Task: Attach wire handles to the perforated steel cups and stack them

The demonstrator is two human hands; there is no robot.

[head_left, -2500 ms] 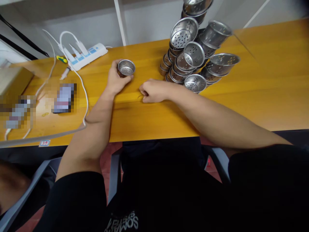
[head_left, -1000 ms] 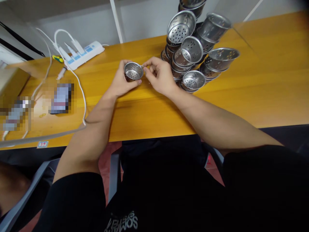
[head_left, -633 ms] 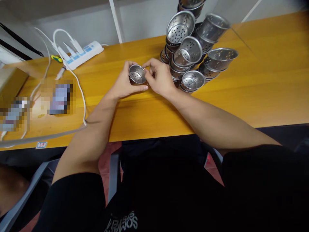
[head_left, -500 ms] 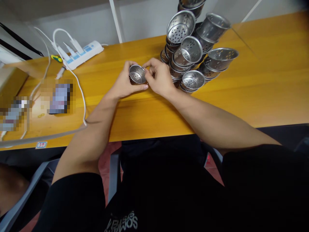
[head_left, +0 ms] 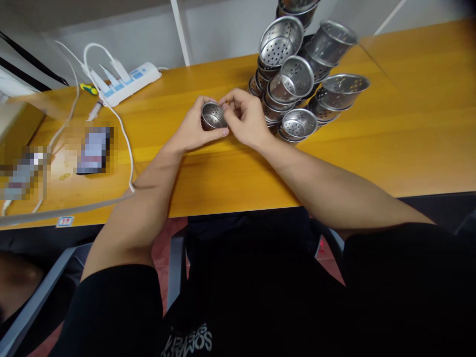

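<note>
A small perforated metal cup stands upright on the desk between my hands, its mouth facing up toward me. My left hand is curled around its left side, the thumb along the near side and the fingers behind. At the cup's right rim, the thumb and fingers of my right hand pinch the edge. Just right of that hand rise stacks of similar perforated metal cups, nested in one another, some leaning. The underside of the held cup is hidden.
On the left, a white power strip with plugs and cables lies near the wall. A white cable runs down to my left forearm. A blurred-out phone, a yellow-green tool and a box are also on the wooden desk.
The view has shifted very slightly. Both hands keep their hold on the cup, with only a tiny movement of the right fingers at the rim.
</note>
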